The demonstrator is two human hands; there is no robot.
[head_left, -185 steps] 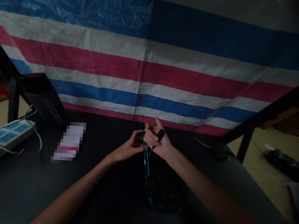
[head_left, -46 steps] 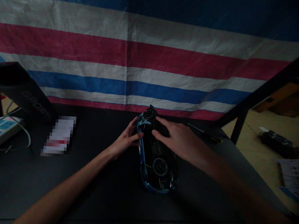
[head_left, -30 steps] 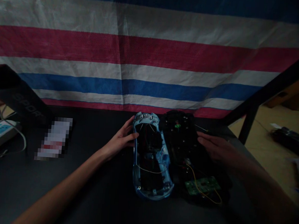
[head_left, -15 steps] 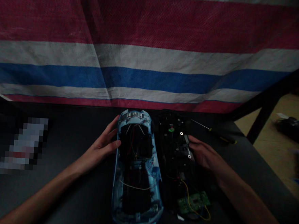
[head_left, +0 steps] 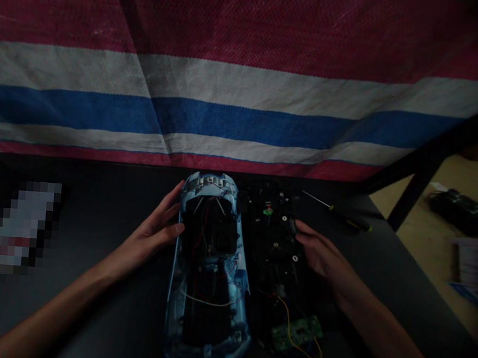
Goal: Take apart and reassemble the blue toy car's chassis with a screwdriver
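The light-blue toy car body shell (head_left: 240, 288) lies upside down on the dark table, its hollow inside and thin wires showing. My left hand (head_left: 163, 220) grips its left edge, thumb over the rim and fingers along the outer side. Right beside the shell sits the black toy car chassis (head_left: 267, 246), with screws on top and a green circuit board (head_left: 298, 332) on a yellow wire at its near end. My right hand (head_left: 319, 251) holds the chassis by its right side; the fingertips are partly hidden there.
A screwdriver (head_left: 348, 220) with a dark and yellow handle lies to the right of the chassis. A blurred-out item (head_left: 23, 224) is on the left. Behind the table hangs a striped sheet (head_left: 226, 121). Another dark device (head_left: 458, 208) is on the floor at right.
The whole view has shifted slightly, so things appear farther left. The chassis looks a little flatter beside the shell. Both hands keep their places on the two parts.
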